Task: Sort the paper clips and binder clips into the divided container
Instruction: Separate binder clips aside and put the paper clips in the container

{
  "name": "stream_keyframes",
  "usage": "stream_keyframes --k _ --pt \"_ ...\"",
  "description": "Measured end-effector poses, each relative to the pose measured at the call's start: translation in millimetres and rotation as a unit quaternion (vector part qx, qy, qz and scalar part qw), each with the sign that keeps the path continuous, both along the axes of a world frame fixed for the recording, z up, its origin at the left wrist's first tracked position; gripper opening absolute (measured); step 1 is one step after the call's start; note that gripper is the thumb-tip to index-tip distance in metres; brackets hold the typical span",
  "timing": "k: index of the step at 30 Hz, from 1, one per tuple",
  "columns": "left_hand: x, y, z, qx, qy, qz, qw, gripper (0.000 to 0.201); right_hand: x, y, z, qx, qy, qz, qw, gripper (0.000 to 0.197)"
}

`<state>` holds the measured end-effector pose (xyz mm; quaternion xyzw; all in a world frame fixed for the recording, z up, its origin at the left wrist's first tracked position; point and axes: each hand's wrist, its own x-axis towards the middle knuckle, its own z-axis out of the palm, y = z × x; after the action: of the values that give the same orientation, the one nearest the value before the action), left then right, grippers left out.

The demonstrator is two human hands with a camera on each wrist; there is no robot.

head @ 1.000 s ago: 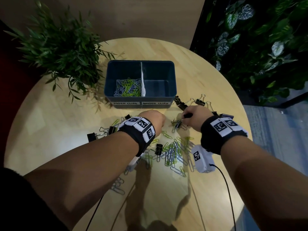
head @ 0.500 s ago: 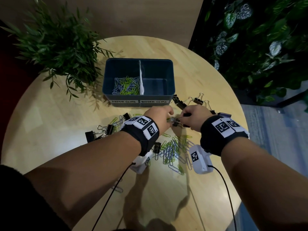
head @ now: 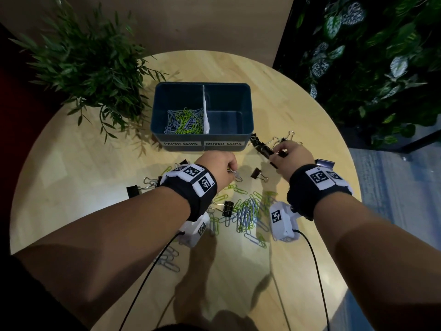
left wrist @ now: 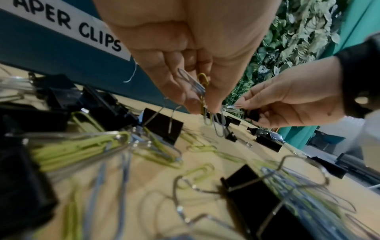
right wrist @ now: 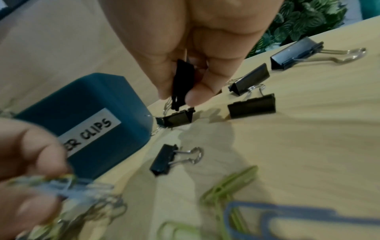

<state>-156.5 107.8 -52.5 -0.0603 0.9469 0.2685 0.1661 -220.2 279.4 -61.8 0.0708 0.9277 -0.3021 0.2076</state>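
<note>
The dark blue divided container (head: 201,140) stands mid-table; its left half, labelled PAPER CLIPS, holds green and grey paper clips (head: 183,121), and its right half, labelled BINDER CLIPS, shows only its bare floor. My left hand (head: 220,167) pinches a few paper clips (left wrist: 202,91) just in front of the container. My right hand (head: 290,155) pinches a black binder clip (right wrist: 182,81) near the container's right front corner, above other binder clips (right wrist: 251,106). A heap of paper clips (head: 245,211) lies between my wrists.
A potted plant (head: 90,65) stands left of the container. Loose binder clips (head: 133,189) lie by my left wrist, and more (head: 324,163) lie at the right table edge. Dark foliage (head: 370,56) fills the right. Cables trail from both wrist cameras.
My hands had met over a tangle of clips and have now parted: the left holds paper clips, the right has moved up and right with a binder clip.
</note>
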Motion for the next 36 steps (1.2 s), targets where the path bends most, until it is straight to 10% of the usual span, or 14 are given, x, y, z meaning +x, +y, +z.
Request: stream_keyframes --k 4,18,21,29,36 --pt "1 -2 1 -0.010 -0.008 -0.001 1.000 0.012 -2 5 1 0.044 0.005 0.006 0.999 0.039" --pt "8 -19 -3 -0.107 -0.028 -0.106 0.988 0.017 46 -40 18 0.080 -0.087 0.295 0.948 0.007" --pt "13 -22 -5 -0.121 -0.033 -0.128 0.984 0.024 74 -54 20 0.098 -0.122 0.376 0.913 0.038" --pt "21 -31 -12 -0.092 -0.002 -0.115 0.989 0.036 87 -60 1 0.067 -0.043 0.409 0.909 0.036" --pt "19 -37 -15 -0.080 -0.059 -0.138 0.985 0.041 96 -68 2 0.102 -0.037 0.520 0.847 0.031"
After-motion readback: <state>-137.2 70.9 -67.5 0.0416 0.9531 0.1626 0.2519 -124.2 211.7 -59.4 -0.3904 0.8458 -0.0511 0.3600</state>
